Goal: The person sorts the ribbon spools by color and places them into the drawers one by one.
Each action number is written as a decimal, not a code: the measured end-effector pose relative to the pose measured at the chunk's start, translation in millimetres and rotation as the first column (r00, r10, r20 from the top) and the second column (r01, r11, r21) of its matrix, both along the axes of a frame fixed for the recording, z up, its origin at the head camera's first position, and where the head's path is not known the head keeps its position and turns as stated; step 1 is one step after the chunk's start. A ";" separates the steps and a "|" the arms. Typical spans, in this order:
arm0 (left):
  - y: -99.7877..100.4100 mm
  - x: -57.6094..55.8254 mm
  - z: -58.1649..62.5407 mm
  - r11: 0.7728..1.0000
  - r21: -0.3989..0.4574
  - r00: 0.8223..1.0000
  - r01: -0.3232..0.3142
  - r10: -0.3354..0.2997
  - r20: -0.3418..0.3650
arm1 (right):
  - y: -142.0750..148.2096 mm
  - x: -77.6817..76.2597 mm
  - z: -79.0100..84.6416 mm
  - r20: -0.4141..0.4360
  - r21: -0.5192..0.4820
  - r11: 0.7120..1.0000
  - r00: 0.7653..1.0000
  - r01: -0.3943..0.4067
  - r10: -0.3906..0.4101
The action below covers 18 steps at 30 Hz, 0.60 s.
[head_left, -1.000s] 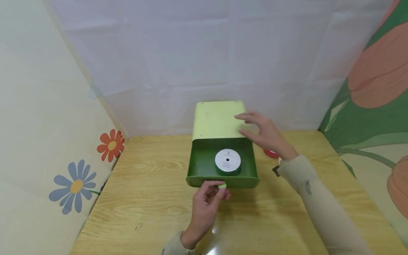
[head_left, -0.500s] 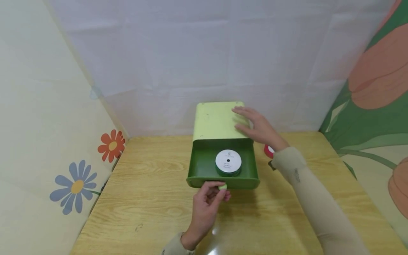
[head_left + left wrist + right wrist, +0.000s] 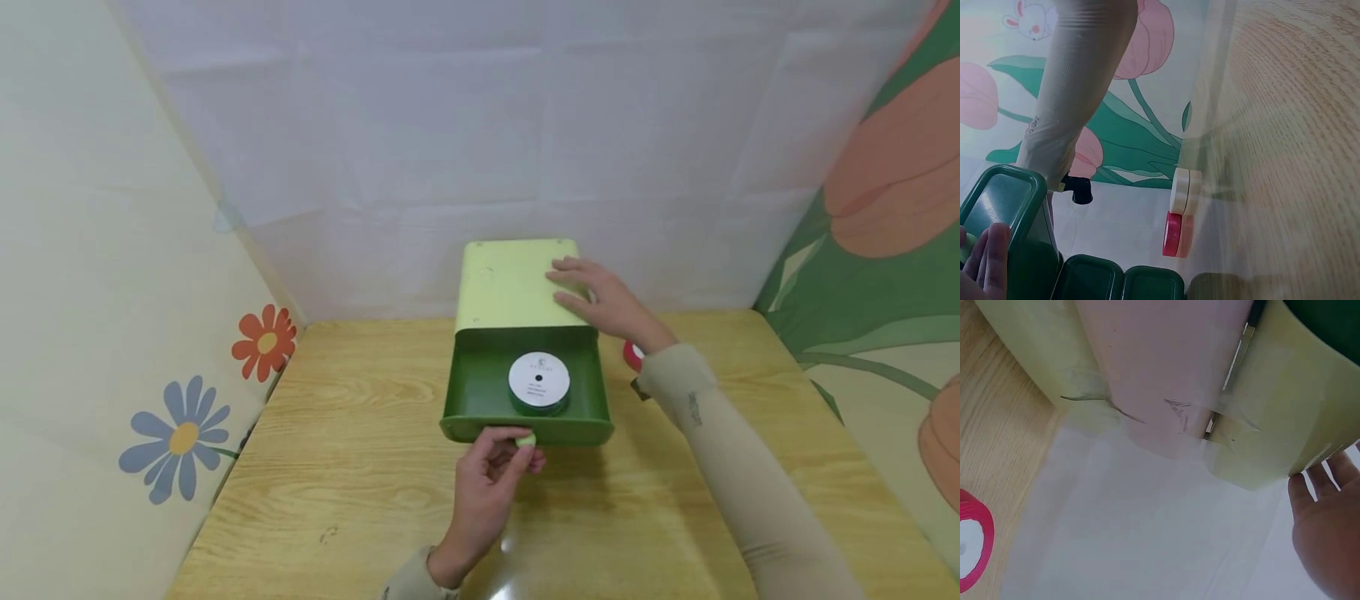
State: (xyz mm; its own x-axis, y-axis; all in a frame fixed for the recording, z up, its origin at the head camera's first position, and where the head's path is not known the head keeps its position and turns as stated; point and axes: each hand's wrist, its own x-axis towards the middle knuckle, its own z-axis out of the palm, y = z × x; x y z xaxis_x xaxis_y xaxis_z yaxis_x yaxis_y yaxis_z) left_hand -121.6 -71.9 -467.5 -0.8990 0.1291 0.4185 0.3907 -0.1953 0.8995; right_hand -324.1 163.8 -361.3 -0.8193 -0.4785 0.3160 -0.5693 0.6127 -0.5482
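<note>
My left hand point(image 3: 480, 492) pinches the light green knob point(image 3: 527, 440) of a dark green drawer point(image 3: 476, 379) between thumb and finger. The drawer is pulled out from the top of a pale green drawer unit point(image 3: 506, 287). Inside it, right of centre, lies a ribbon spool point(image 3: 538, 379) with a white label face and green ribbon. My right hand point(image 3: 611, 307) rests on the right side of the unit's top, fingers spread. From the right wrist, the fingers point(image 3: 1319, 481) are seen at the edge of the pale green casing point(image 3: 1272, 425).
A red ribbon spool point(image 3: 1172, 234) stands on the table right of the unit, beside a cream spool point(image 3: 1180, 191). Lower green drawers point(image 3: 1152, 284) sit in the unit under the top one. A white sheet point(image 3: 405, 167) hangs behind; flower-painted panels point(image 3: 892, 300) flank the table.
My right hand has moved slightly left and settled on the top of the unit. The left hand, the drawer and the green ribbon spool have stayed in place.
</note>
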 end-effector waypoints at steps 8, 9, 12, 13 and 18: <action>1.8 -0.4 -0.4 1.000 -0.001 0.999 -0.013 0.013 0.042 | 0.9 -0.8 -3.2 0.030 -0.009 1.000 1.000 0.006 -0.006; 2.3 -0.2 0.0 1.000 0.002 0.999 -0.013 0.012 0.052 | 1.0 -0.5 -3.4 0.031 -0.010 1.000 1.000 0.005 -0.005; 3.2 -1.0 -0.7 1.000 0.009 0.999 -0.012 0.012 0.048 | 0.7 0.4 -3.9 0.026 -0.015 1.000 1.000 0.008 -0.007; 3.7 -1.5 -1.0 1.000 0.011 0.999 -0.011 0.010 0.044 | 0.8 0.4 -4.1 0.027 -0.016 1.000 1.000 0.008 -0.007; 5.4 -5.5 -4.1 1.000 0.014 1.000 -0.011 0.010 0.023 | 1.5 0.0 -5.0 0.031 -0.018 1.000 0.999 0.012 -0.011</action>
State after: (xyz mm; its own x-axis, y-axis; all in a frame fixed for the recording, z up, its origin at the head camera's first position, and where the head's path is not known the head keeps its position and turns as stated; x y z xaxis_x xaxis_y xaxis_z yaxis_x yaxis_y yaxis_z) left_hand -127.1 -66.5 -471.7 -0.9095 0.1138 0.3997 0.3724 -0.2042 0.9054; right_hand -324.1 165.3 -366.3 -0.8343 -0.4632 0.2991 -0.5447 0.6090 -0.5766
